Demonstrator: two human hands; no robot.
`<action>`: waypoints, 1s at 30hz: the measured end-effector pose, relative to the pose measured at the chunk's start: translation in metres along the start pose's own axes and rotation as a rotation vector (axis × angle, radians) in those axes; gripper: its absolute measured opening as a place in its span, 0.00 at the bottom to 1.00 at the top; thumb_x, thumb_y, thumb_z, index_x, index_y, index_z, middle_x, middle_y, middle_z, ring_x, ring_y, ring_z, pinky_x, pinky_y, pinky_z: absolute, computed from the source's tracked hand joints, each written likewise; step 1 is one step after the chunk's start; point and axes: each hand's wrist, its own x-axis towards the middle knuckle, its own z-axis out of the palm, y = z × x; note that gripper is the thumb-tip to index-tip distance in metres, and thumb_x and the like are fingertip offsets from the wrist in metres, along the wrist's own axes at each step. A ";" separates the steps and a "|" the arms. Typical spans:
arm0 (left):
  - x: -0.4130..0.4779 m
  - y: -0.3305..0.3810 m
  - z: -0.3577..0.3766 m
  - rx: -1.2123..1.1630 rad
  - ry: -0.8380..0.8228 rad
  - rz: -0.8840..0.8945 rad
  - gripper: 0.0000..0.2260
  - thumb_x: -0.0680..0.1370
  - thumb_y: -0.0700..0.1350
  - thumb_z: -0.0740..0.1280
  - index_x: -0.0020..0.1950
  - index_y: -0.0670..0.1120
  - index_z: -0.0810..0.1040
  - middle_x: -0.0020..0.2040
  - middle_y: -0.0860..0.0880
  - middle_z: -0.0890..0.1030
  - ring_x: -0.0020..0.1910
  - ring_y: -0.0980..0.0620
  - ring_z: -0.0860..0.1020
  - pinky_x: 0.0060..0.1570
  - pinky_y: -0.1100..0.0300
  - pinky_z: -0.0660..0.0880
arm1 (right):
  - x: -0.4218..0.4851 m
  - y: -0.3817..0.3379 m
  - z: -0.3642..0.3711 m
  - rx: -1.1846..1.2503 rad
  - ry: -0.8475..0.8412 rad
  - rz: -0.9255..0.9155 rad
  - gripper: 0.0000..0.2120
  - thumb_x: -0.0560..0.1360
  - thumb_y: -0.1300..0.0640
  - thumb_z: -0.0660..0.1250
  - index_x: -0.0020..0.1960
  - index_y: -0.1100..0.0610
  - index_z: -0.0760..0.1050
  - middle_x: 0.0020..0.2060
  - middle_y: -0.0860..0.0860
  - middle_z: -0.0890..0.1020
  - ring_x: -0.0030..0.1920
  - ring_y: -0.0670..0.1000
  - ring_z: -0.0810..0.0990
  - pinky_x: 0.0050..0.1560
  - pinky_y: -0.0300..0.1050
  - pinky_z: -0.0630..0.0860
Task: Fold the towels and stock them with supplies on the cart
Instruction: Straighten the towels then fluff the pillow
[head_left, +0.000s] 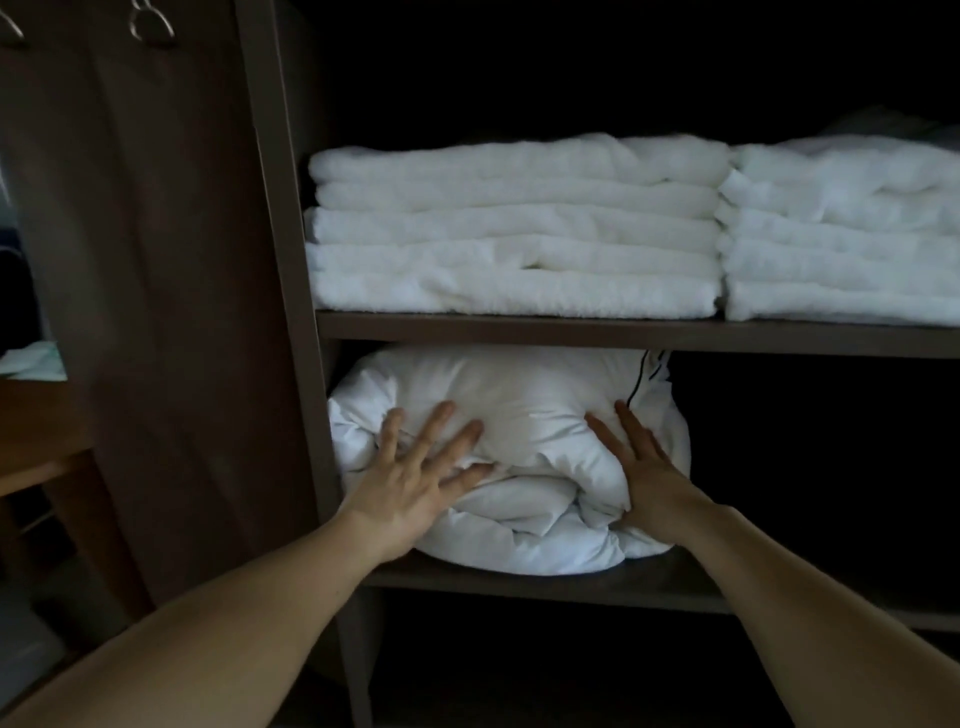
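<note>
The left grip (415, 483) and right grip (644, 478) are lying apart, fingers straight, pressing a white bedding bundle (519, 384) into the lower shelf (649, 584), probably to keep it compact; in this dimness it may be a duvet. Folded towels (514, 228) are sitting stacked on the upper shelf (623, 332).

I see the dark upper shelf (571, 332) bearing two touching stacks of folded white towels, left stack (514, 228) and right stack (841, 234), and the lower shelf (649, 584) bearing a bundled white duvet (519, 395) at its left end.
</note>
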 end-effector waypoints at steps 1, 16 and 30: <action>-0.001 0.002 0.000 -0.011 0.014 0.006 0.41 0.79 0.44 0.55 0.71 0.60 0.21 0.75 0.47 0.23 0.73 0.35 0.25 0.66 0.24 0.34 | -0.004 0.003 -0.003 -0.004 -0.010 -0.008 0.60 0.72 0.46 0.76 0.66 0.31 0.21 0.74 0.46 0.23 0.79 0.58 0.34 0.79 0.59 0.50; -0.027 0.012 -0.031 -0.048 0.075 -0.037 0.54 0.67 0.56 0.75 0.82 0.54 0.42 0.81 0.43 0.39 0.79 0.36 0.40 0.69 0.26 0.51 | -0.090 -0.057 -0.022 -0.223 0.388 -0.125 0.55 0.70 0.31 0.68 0.80 0.43 0.33 0.80 0.51 0.36 0.80 0.58 0.35 0.73 0.73 0.55; -0.108 -0.091 -0.228 -0.254 -0.252 -0.217 0.46 0.75 0.61 0.63 0.79 0.53 0.33 0.80 0.45 0.33 0.76 0.38 0.30 0.72 0.31 0.47 | -0.131 -0.219 -0.199 -0.060 -0.116 -0.110 0.42 0.72 0.24 0.43 0.80 0.41 0.36 0.80 0.48 0.35 0.78 0.53 0.28 0.76 0.68 0.42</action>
